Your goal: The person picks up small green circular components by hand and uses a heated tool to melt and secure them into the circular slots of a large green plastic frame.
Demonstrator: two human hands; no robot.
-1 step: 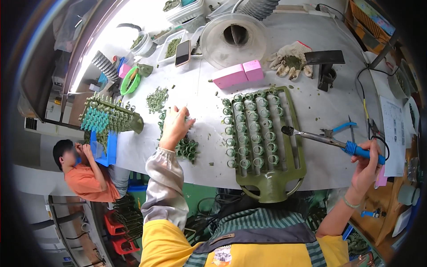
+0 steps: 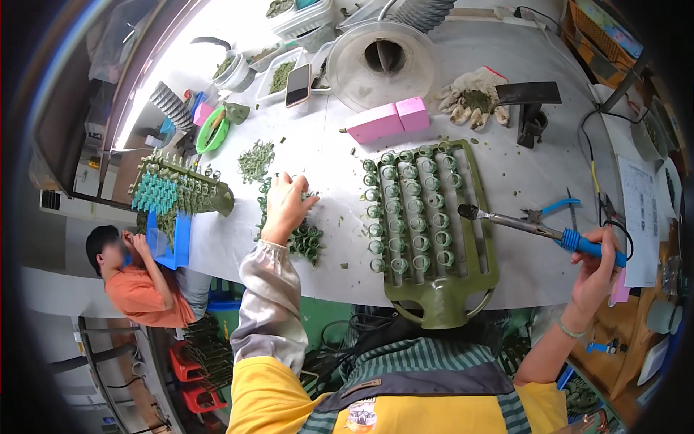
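Observation:
My left hand (image 2: 285,210) is over a heap of loose green rings (image 2: 306,241) on the table, its fingers bent down with thumb and forefinger apart. No held piece shows between them. My right hand (image 2: 598,253) grips a soldering iron (image 2: 538,227) by its blue handle. The iron's dark tip hangs over the right side of an olive-green slotted rack (image 2: 489,264). Rows of translucent green rings (image 2: 418,224) stand on the rack's left and middle bars; its rightmost bars carry few or none. The rack's rounded handle end points toward me.
Beyond the rack lie pink blocks (image 2: 383,124), a soiled glove (image 2: 473,100) and a black stand (image 2: 531,119). Blue-handled pliers (image 2: 553,208) are near the iron. Small green pieces (image 2: 256,160) and a phone (image 2: 297,87) lie farther back. A person in orange (image 2: 148,293) works at left.
My left hand has shifted very slightly over the loose rings, its thumb and fingers a little changed. The right hand and soldering iron stay where they were.

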